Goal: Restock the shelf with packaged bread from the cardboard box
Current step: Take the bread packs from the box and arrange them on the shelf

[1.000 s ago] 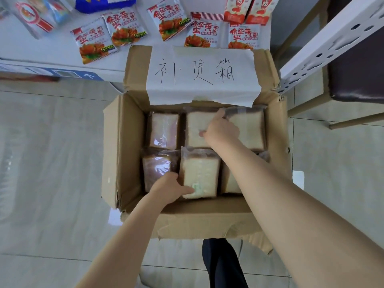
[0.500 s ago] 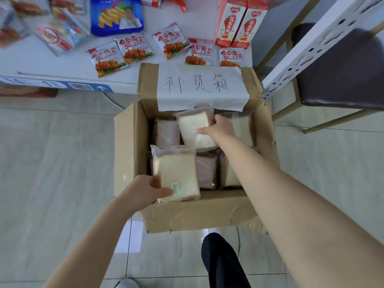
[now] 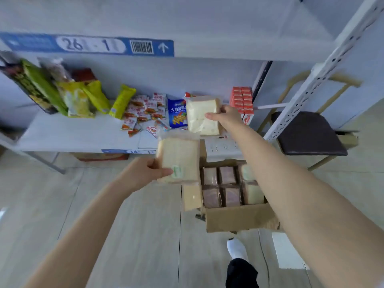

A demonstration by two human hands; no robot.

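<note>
The cardboard box (image 3: pixel 239 217) is sitting lower right of centre, bread packs (image 3: pixel 227 175) lying inside; the shelf (image 3: pixel 72 134) is running across mid-left behind it, a chair (image 3: pixel 309 132) standing at right.

Stockroom or shop back area. White slotted-steel rack (image 3: pixel 328 65). Blue label (image 3: pixel 87 45) on the upper shelf edge shows a bin number, barcode and up arrow; a second label (image 3: pixel 133 151) is on the lower edge. Shelf (image 3: pixel 72 134) holds retail snacks: yellow-green bags (image 3: pixel 79 100) far left, red sachets (image 3: pixel 141 113) and a blue chip bag (image 3: pixel 176 115) mid, red cartons (image 3: pixel 242 98) right. Open cardboard box (image 3: pixel 239 217) of wrapped bread (image 3: pixel 226 186) sits on the tiled floor (image 3: pixel 124 225), near right. Chair (image 3: pixel 307 134) is right of the rack.
</note>
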